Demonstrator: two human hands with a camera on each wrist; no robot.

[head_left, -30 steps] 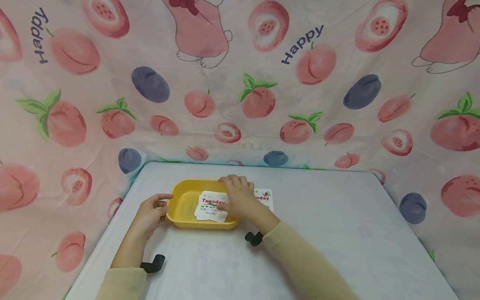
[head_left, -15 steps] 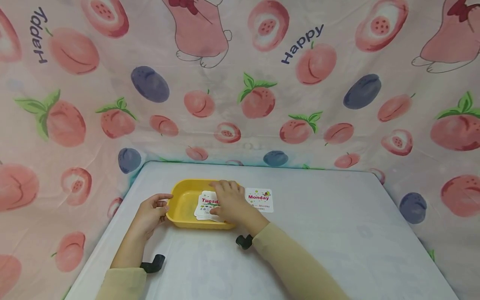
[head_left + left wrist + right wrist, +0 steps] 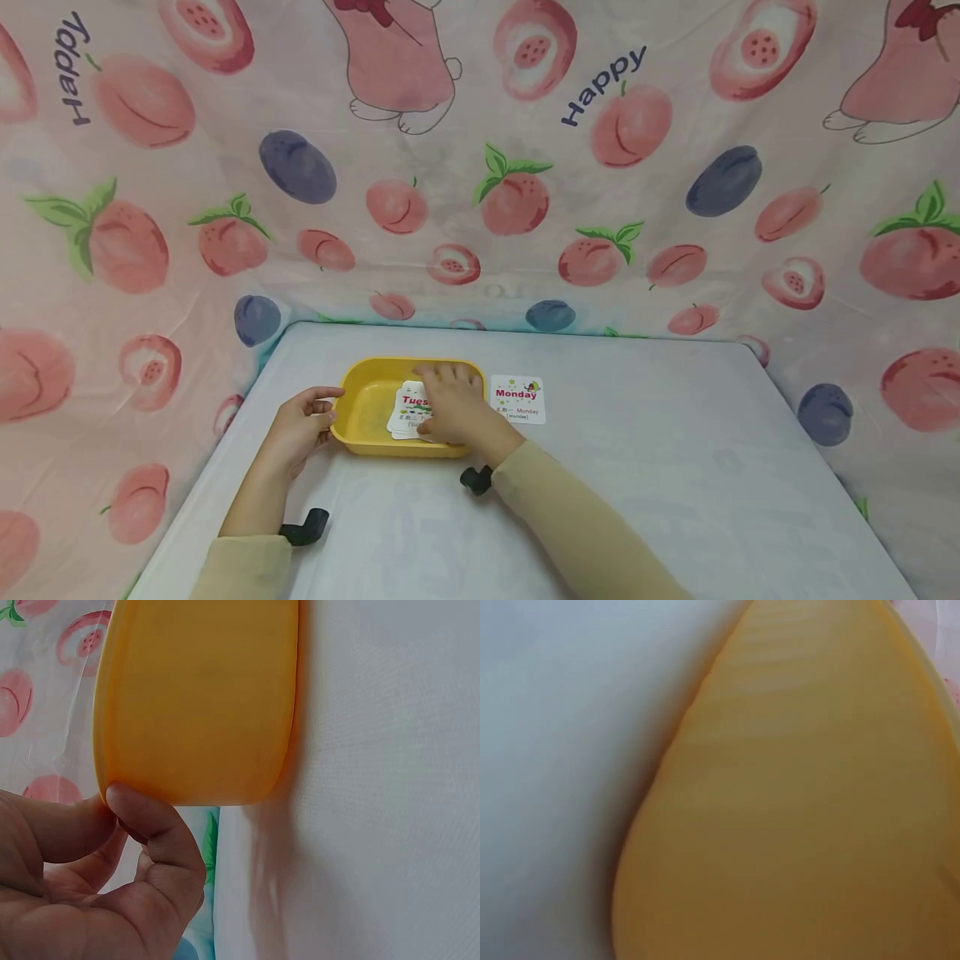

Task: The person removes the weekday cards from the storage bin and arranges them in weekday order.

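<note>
A yellow plastic tray [image 3: 363, 408] sits on the white table, with a small stack of white word cards [image 3: 407, 411] inside; the top one begins "Tues". My left hand [image 3: 300, 429] pinches the tray's left rim, thumb and finger meeting on it in the left wrist view [image 3: 112, 877]. Over the right part of the tray lies my right hand [image 3: 459, 408], fingers spread above the stack and thumb at the cards' near side. It covers part of the top card, and its fingertip contact is hard to make out. The right wrist view shows only the tray's outer wall [image 3: 795, 795].
Just right of the tray a "Monday" card [image 3: 517, 400] lies face up on the white tabletop [image 3: 645, 467]. A fruit-printed cloth [image 3: 465, 200] hangs behind and at the sides of the table. Black wrist mounts [image 3: 306, 528] stick out near both wrists.
My right hand has shifted left and slightly down from the tray's right edge onto the stack, uncovering the Monday card. The left hand keeps its pinch on the rim.
</note>
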